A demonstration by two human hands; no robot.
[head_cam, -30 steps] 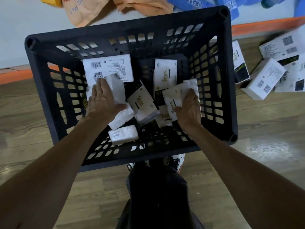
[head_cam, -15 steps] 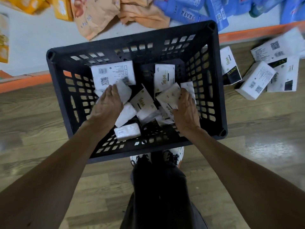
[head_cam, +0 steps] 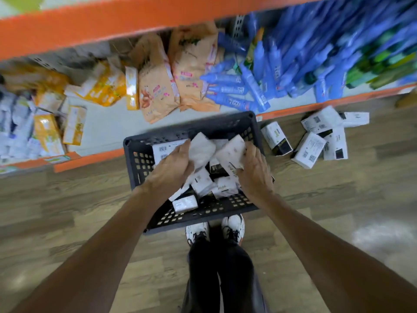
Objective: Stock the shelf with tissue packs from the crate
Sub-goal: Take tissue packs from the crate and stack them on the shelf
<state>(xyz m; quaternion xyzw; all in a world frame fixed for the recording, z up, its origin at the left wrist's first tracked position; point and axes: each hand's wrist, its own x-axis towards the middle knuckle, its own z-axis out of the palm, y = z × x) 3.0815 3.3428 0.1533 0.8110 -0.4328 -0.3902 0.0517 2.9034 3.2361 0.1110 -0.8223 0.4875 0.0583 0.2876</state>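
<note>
Both hands over crate (head_cam: 135,159), near side of shelf (head_cam: 108,125). Left hand (head_cam: 171,168) clamped on one tissue pack (head_cam: 202,149), right hand (head_cam: 253,170) on another (head_cam: 232,152); likely one apiece to halve trips. More packs loose in crate

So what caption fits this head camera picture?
Both hands, left and right, lift white tissue packs from the dark crate.

hands (head_cam: 212,168) gripping tissue packs (head_cam: 216,150), crate (head_cam: 140,159)
</note>
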